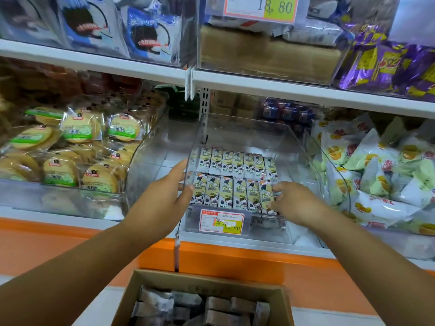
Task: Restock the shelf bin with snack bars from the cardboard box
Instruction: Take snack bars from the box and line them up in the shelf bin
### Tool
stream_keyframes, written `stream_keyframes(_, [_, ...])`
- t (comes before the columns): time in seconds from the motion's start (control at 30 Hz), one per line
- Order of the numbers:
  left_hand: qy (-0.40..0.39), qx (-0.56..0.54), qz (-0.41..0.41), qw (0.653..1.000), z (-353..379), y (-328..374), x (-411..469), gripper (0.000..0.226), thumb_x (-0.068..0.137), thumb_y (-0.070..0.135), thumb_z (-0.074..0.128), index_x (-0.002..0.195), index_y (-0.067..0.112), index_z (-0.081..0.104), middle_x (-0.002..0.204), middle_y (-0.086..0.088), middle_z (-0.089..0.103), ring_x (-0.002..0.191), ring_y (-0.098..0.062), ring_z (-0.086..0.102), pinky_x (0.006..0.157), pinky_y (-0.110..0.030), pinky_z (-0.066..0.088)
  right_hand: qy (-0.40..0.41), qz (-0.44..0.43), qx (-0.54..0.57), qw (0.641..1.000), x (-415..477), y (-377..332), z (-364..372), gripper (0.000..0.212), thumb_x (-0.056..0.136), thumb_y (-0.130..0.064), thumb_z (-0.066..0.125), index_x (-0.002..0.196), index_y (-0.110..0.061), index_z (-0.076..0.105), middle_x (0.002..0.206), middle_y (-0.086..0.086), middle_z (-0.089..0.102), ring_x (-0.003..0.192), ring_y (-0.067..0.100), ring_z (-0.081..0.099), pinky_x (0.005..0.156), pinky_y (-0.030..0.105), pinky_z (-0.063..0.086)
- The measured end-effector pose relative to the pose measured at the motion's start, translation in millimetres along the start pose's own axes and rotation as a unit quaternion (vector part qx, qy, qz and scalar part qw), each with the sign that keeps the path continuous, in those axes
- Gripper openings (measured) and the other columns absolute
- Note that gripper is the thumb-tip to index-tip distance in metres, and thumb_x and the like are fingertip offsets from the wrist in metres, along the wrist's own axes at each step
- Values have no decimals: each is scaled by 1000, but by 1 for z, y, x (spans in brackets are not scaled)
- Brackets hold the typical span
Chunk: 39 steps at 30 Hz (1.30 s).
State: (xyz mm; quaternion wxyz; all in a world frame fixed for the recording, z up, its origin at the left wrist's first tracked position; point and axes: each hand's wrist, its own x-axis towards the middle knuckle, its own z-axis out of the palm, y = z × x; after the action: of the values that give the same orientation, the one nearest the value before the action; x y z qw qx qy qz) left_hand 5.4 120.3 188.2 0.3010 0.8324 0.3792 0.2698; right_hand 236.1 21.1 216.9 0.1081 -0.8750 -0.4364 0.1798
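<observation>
Your right hand (294, 203) pinches the rightmost snack bar (266, 196) of the front row between thumb and fingers, inside the clear shelf bin (299, 147). Your left hand (162, 196) curls against that bin's left wall, thumb on the outside, holding no bar. The front row (231, 192) shows six bars, the back row (237, 163) seven. One cardboard box (280, 300) sits below, holding more wrapped bars.
</observation>
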Motion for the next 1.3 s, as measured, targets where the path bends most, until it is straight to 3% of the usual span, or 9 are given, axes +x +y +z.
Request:
stream_keyframes(0.23, [-5,0,8,1000,0,-1,-1,56,102,27,45,152,34,21,142,8,54,128,-9,51,95,-23,40,-38,12,23,999,10,2,2,45,94,-20,60,136,-8,50,129,10,56,103,22,54,84,26,42])
stream_keyframes(0.4, [-9,2,12,1000,-3,3,-6,52,102,29,45,148,40,26,120,23,47,101,2,48,82,-18,37,-14,5,51,999,3,2,0,60,95,-17,57,148,-10,32,137,11,50,95,18,53,75,23,41])
stream_keyframes(0.53, [-1,35,-13,999,-3,-4,-21,33,99,36,50,130,25,50,97,17,55,82,0,55,66,-15,40,150,-138,32,978,-22,5,6,53,97,-20,49,147,-21,29,120,4,55,95,18,58,75,31,47])
stream_keyframes(0.63, [12,58,-13,998,-1,-19,-50,23,92,46,55,106,28,52,86,11,56,79,-2,56,65,-24,44,231,-294,124,919,-62,12,24,37,98,-18,47,133,-26,45,93,-14,51,73,3,52,64,18,38])
stream_keyframes(0.77, [-136,118,-33,983,23,-68,-109,17,83,53,53,89,39,46,86,12,56,80,-11,59,73,-33,48,97,-359,10,928,-92,52,98,31,96,-26,44,126,-25,52,96,-15,48,81,-3,44,70,17,36])
stream_keyframes(0.87, [-368,182,-50,910,60,-108,-149,22,88,55,48,105,40,48,106,14,52,101,-12,59,87,-30,47,-161,-227,-53,959,-86,104,181,42,99,-32,46,140,-25,42,127,-2,50,108,14,51,80,20,32])
stream_keyframes(0.93, [-431,195,-79,877,87,-127,-164,32,94,46,54,123,33,51,121,4,54,110,-15,56,93,-32,47,-249,-126,-36,960,-82,131,230,44,98,-28,49,140,-20,41,133,6,48,116,23,50,85,25,37])
stream_keyframes(1.07, [-441,182,-165,863,127,-148,-179,49,93,37,60,140,27,48,137,-3,53,123,-22,50,102,-34,44,-242,-57,5,969,-82,162,303,30,93,-32,50,120,-23,57,123,9,55,117,29,53,91,29,40])
stream_keyframes(1.3, [-426,157,-191,870,156,-185,-196,51,85,18,70,134,20,56,140,-5,53,134,-20,43,108,-22,17,-177,-156,-189,953,-80,159,353,48,91,-24,53,138,-26,44,137,4,44,130,28,35,105,38,27])
